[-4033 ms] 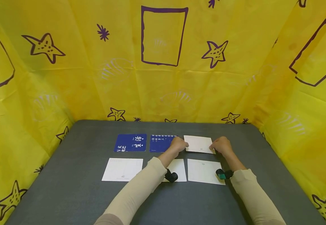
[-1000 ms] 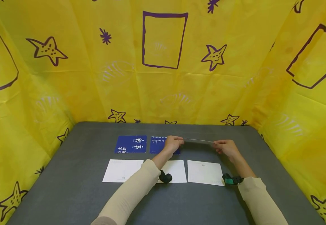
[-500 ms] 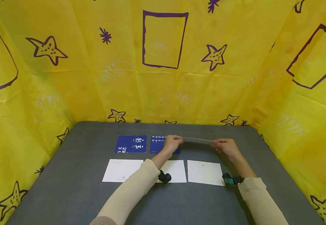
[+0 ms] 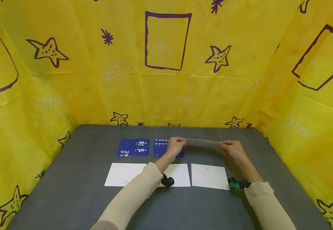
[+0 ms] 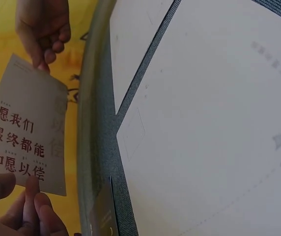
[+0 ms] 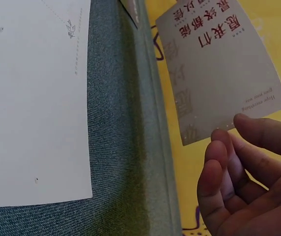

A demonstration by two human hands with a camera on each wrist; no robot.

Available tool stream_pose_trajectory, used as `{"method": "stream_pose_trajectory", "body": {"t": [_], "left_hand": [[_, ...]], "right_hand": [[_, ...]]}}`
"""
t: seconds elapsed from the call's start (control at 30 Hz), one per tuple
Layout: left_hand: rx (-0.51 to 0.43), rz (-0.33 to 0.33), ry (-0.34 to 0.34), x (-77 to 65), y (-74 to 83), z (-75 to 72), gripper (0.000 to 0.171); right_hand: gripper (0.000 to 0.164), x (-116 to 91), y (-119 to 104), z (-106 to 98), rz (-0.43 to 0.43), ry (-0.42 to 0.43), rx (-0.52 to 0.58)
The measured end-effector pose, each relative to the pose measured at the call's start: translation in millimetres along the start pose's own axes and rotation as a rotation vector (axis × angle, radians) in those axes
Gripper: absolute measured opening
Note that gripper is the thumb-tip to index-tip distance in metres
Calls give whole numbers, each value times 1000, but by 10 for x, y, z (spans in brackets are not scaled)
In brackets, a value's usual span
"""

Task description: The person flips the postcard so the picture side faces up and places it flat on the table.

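In the head view a postcard [image 4: 202, 142] is lifted off the table and tilted almost edge-on to the camera. My left hand [image 4: 175, 147] pinches one short end, and my right hand [image 4: 233, 150] pinches the other. Both wrist views show red characters printed on the postcard's pale face [image 5: 30, 98]. Left of my left hand lie two blue cards, the outer one [image 4: 133, 147] in full view and the nearer one [image 4: 160, 148] partly covered by that hand. My left forearm partly hides a white card [image 4: 181, 175] below.
Two more white cards, one at left [image 4: 123, 174] and one at right [image 4: 208, 175], lie in the front row on the dark grey table [image 4: 77, 191]. A yellow patterned cloth [image 4: 97, 95] surrounds the table's back and sides.
Four seconds ago the postcard lay white side up on the table between both hands. It has since been raised and tilted. In the last half second its edge rose slightly.
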State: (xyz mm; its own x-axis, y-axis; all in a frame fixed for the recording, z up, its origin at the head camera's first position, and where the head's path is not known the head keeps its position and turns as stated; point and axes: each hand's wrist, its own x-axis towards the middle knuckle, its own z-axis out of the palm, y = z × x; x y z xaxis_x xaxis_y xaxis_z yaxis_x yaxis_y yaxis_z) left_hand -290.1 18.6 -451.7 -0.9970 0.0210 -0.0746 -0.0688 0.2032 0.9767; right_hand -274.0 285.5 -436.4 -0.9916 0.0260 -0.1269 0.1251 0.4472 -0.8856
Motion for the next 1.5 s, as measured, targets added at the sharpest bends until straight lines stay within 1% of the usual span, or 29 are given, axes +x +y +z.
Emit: {"method": "stream_pose_trajectory", "body": {"t": [0.13, 0.33, 0.53, 0.67, 0.77, 1.0, 1.13, 1.27, 1.37, 1.5], "left_hand": [[10, 12, 10, -1, 7, 5, 18], [93, 53, 58, 36, 33, 1, 19], [138, 60, 90, 59, 59, 11, 19], [158, 39, 108, 37, 80, 22, 17], [168, 16, 104, 9, 89, 24, 17], [160, 9, 91, 5, 67, 40, 17], [148, 5, 94, 12, 52, 51, 17], [141, -19, 89, 17, 40, 69, 17], [146, -38, 84, 25, 35, 83, 16], [170, -47, 78, 27, 36, 93, 16]], "right_hand": [[39, -16, -10, 5, 4, 13, 9], [39, -39, -28, 16, -4, 46, 43], [38, -18, -61, 8, -7, 81, 71], [37, -9, -73, 18, 16, 94, 54], [38, -12, -80, 35, 34, 104, 43], [36, -12, -79, 45, 57, 152, 2], [34, 2, -66, 50, 58, 156, 7], [31, 12, -56, 62, 56, 153, 10], [32, 25, -42, 66, 56, 143, -2], [32, 49, -22, 63, 66, 132, -16]]}}
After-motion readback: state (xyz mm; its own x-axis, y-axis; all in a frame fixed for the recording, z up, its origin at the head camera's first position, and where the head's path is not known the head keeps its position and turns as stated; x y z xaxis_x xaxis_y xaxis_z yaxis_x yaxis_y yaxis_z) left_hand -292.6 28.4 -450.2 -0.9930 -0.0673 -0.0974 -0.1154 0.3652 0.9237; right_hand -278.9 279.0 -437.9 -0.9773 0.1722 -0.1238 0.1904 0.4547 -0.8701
